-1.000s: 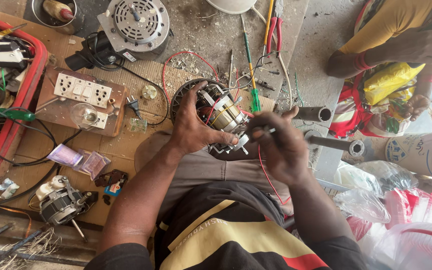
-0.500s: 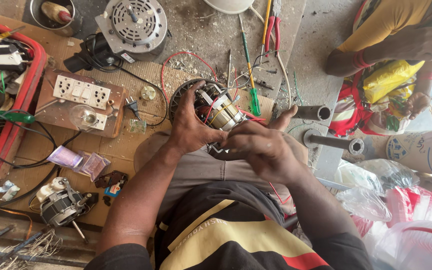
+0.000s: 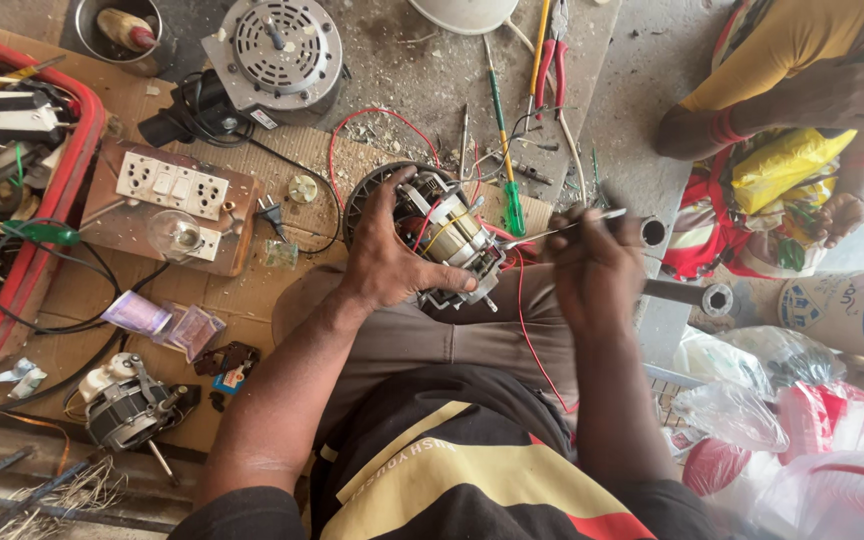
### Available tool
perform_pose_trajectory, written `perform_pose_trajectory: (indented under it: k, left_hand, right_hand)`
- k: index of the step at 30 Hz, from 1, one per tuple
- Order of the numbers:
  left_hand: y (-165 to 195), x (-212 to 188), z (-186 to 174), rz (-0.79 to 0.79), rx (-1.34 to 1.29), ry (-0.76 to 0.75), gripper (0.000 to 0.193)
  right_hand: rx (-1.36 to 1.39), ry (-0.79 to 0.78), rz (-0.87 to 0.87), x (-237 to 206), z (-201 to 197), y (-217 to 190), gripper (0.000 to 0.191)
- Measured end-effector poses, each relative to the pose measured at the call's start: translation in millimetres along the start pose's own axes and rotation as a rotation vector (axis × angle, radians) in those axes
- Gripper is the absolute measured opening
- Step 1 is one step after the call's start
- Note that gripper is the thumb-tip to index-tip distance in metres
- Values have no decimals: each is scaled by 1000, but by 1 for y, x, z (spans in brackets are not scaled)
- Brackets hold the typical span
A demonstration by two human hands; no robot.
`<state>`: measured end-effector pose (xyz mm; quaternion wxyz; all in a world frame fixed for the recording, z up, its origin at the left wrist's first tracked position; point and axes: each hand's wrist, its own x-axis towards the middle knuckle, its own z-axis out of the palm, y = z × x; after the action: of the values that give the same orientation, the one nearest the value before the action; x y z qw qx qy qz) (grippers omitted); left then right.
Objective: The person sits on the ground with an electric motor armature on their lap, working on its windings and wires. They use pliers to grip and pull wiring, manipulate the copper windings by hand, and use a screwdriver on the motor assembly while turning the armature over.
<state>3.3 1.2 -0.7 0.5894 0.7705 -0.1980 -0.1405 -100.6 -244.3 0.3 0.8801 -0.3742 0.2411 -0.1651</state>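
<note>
An opened electric motor (image 3: 442, 235) with copper windings and red and yellow wires rests on the person's lap, just above the middle of the view. The left hand (image 3: 392, 262) wraps it from seven o'clock, fingers curled closed over the casing. At three o'clock of the motor, the right hand (image 3: 592, 265) is clenched around a thin metal tool (image 3: 567, 226) whose tip points back toward the windings. A green-handled screwdriver (image 3: 505, 170) lies at one o'clock on the floor. Well off at nine o'clock sits a wooden switchboard (image 3: 167, 200) with a bulb; a round grey fan motor (image 3: 277, 50) lies at eleven o'clock.
</note>
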Motion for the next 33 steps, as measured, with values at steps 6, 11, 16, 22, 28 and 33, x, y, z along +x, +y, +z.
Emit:
perform_pose_trajectory:
  k: [6,11,16,22,28,33]
  left_hand:
    - [-1,-2,0,39,15,19,138]
    - [1,-1,0,18,-12,22,136]
    - [2,-1,0,-14,-36,13,135]
    - [3,-1,0,12,-36,11,134]
    - [-2,-1,1,-13,-86,-14,135]
    - [-9,-1,2,96,6,30,136]
  right_hand:
    - [-508,-432,-329,-40,41,-19,42]
    - [-669,-603,-375,-47,58,-16,36]
    - [-810,-596,-348,-52,64,-29,22]
    - [-1099,-648,-554,-50,73,-38,18]
    - [-1025,-673,-491,-46,75,-42,20]
    - [-1096,-966,-570,-43,91,-47,34]
